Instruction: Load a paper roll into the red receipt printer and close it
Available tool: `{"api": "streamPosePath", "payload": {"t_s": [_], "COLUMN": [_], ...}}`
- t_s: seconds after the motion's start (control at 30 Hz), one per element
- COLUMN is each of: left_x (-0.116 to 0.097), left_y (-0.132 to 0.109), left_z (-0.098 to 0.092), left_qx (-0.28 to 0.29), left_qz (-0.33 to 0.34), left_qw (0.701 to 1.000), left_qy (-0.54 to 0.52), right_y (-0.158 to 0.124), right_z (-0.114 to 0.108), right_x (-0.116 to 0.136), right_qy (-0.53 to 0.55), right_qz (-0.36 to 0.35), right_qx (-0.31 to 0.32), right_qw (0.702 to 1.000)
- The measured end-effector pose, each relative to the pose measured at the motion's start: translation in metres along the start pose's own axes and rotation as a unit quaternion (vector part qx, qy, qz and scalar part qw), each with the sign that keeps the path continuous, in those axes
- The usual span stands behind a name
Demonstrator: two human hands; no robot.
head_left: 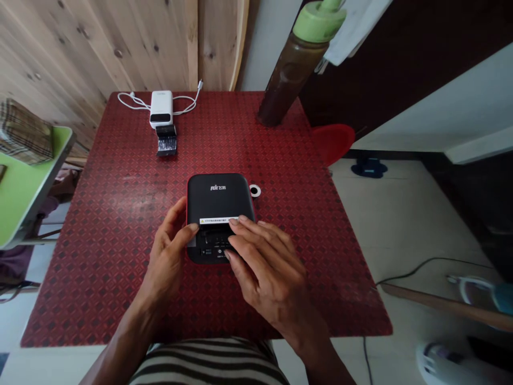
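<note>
A black box-shaped device point(220, 198) with rounded corners, red side edges and white lettering lies on the red patterned table. Its near end has a recessed section point(212, 235) with small ports and markings, below a white warning strip. My left hand point(168, 248) grips the device along its left side, thumb on the top edge. Bent over the near right part is my right hand point(268, 262). Its fingertips touch the strip and recess, with the thumb low by the ports; they hide that corner. A small white ring with a dark centre point(255, 191) sits beside the device's right edge.
A white power bank point(161, 107) with a white cable and a small black folded piece point(166, 140) are at the table's far left. A tall brown bottle with a green lid point(294, 59) stands far right. A red stool point(334, 141) shows beyond the right edge.
</note>
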State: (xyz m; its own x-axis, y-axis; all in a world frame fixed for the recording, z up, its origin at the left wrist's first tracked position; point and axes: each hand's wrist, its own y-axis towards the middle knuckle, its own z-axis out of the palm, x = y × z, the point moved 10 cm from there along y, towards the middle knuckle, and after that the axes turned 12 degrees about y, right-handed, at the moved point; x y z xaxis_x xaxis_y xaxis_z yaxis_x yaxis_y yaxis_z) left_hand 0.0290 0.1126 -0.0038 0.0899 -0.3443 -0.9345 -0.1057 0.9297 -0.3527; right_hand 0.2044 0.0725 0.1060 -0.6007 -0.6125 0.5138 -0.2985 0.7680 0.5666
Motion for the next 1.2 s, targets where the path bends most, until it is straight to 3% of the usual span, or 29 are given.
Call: {"api": "streamPosePath", "payload": {"t_s": [0.2, 0.33, 0.47, 0.6, 0.67, 0.73, 0.8, 1.2], "left_x": [0.004, 0.002, 0.005, 0.007, 0.007, 0.006, 0.006, 0.012], "left_y": [0.004, 0.005, -0.003, -0.011, -0.012, -0.012, -0.012, -0.017], "left_z": [-0.002, -0.004, -0.009, -0.012, -0.014, -0.014, -0.015, -0.019], "left_qx": [-0.014, -0.004, 0.020, 0.045, 0.049, 0.051, 0.050, 0.041], "left_qz": [-0.015, 0.023, 0.048, 0.066, 0.072, 0.076, 0.076, 0.054], "left_qw": [1.000, 1.000, 0.998, 0.995, 0.994, 0.993, 0.993, 0.996], "left_qy": [-0.016, 0.017, 0.039, 0.056, 0.062, 0.069, 0.078, 0.057], "right_y": [0.001, -0.002, -0.017, -0.053, -0.074, -0.087, -0.092, -0.081], "right_z": [0.002, 0.001, -0.012, -0.016, -0.001, 0.016, 0.024, 0.013], "right_x": [-0.001, -0.004, -0.015, -0.050, -0.068, -0.074, -0.071, -0.055], "right_qy": [0.009, 0.037, 0.086, 0.116, 0.174, 0.238, 0.263, 0.186], "right_qz": [0.016, 0.023, 0.053, 0.197, 0.294, 0.346, 0.354, 0.288], "right_qx": [0.010, 0.002, -0.048, -0.109, -0.098, -0.076, -0.067, -0.056], "right_qw": [1.000, 0.999, 0.994, 0.967, 0.935, 0.904, 0.895, 0.938]}}
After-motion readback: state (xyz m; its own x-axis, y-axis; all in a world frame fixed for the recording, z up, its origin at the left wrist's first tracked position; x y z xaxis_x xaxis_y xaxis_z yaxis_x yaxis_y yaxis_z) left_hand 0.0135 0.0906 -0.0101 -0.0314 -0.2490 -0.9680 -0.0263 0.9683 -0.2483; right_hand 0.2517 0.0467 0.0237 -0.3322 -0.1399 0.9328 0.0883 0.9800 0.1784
